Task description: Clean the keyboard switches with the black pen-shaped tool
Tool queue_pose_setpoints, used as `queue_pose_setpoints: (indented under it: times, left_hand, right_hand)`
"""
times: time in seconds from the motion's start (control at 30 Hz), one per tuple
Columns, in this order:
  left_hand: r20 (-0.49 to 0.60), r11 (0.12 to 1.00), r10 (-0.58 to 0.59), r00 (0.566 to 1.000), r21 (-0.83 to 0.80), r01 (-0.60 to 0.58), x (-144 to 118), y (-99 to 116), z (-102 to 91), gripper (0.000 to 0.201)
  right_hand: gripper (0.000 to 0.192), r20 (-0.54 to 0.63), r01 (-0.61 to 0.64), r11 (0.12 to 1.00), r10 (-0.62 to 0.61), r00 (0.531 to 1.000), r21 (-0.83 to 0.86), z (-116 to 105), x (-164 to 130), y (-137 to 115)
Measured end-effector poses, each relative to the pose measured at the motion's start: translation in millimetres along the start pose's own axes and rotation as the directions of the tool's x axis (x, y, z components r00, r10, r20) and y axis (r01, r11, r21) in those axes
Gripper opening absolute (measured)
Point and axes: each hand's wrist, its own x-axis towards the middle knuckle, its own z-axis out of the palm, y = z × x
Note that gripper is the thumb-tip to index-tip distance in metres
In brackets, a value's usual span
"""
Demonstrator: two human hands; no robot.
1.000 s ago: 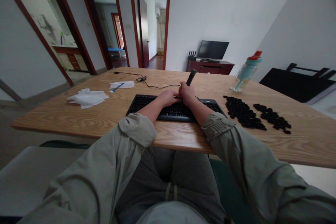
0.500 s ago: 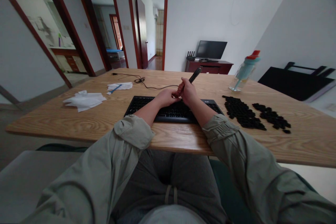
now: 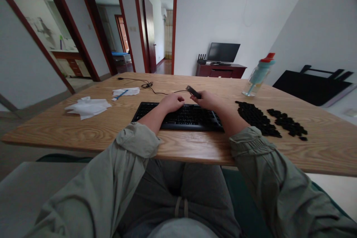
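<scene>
A black keyboard (image 3: 167, 119) lies on the wooden table (image 3: 83, 126) in front of me. My left hand (image 3: 173, 102) rests on its upper middle with the fingers curled. Just right of it, my right hand (image 3: 209, 100) grips a slim black tool (image 3: 193, 92) that points left and away, over the keyboard's far edge. Two patches of loose black keycaps (image 3: 258, 119) are spread on the table to the right of the keyboard.
The keyboard's cable (image 3: 147, 84) runs across the far table. White tissues (image 3: 87, 106) and a folded cloth with a blue stick (image 3: 125, 92) lie at the left. A teal bottle (image 3: 258, 76) stands far right. Doorways and a TV stand are behind.
My right hand has swung to the right and lowered the black tool from upright to nearly flat. My left hand has stayed on the keyboard.
</scene>
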Motion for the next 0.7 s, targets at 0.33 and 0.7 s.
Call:
queue_pose_setpoints:
  times: [0.33, 0.7]
  left_hand:
    - [-0.068, 1.000, -0.008, 0.998, 0.024, 0.010, 0, -5, -4.0, 0.025]
    - [-0.036, 0.998, -0.042, 0.998, 0.036, 0.044, 2, -5, -2.5, 0.028]
  right_hand:
    - [0.018, 0.271, 0.100, 0.946, -0.013, 0.963, -0.308, 0, -11, -9]
    - [0.029, -0.125, 0.013, 0.959, -0.051, 0.991, -0.285, -147, -80, 11]
